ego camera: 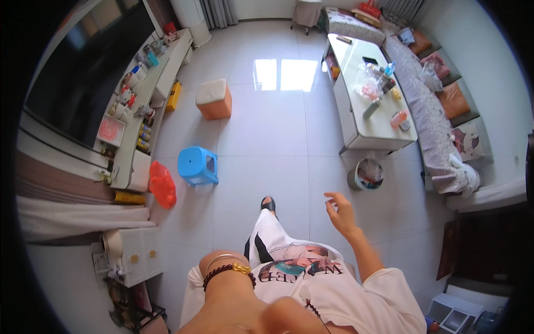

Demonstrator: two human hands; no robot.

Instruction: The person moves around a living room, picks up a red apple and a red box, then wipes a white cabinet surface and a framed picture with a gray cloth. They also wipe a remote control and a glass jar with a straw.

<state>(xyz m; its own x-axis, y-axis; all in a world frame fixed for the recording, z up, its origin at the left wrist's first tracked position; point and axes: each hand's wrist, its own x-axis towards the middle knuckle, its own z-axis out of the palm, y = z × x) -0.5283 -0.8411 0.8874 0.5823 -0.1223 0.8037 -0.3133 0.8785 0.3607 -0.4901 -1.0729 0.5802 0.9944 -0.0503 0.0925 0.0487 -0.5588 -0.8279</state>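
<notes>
My right hand [341,213] hangs in the air over the tiled floor, fingers slightly bent and apart, holding nothing. Nearest to it is a grey waste bin [353,180] with plastic bags and litter inside. My left hand [244,315] is raised close to the camera at the bottom edge. Its thumb shows blurred, while the other fingers lie outside the picture. A dark bead bracelet [212,280] with a gold charm and a metal bangle [225,255] circle the left wrist. One foot in a black sandal [269,204] is forward on the floor.
A blue plastic stool [192,161], an orange padded stool [215,104] and a red plastic bag [162,185] stand at left by a TV cabinet [164,69]. At right are a coffee table [358,125] bearing bottles and bags, and a covered sofa [421,112].
</notes>
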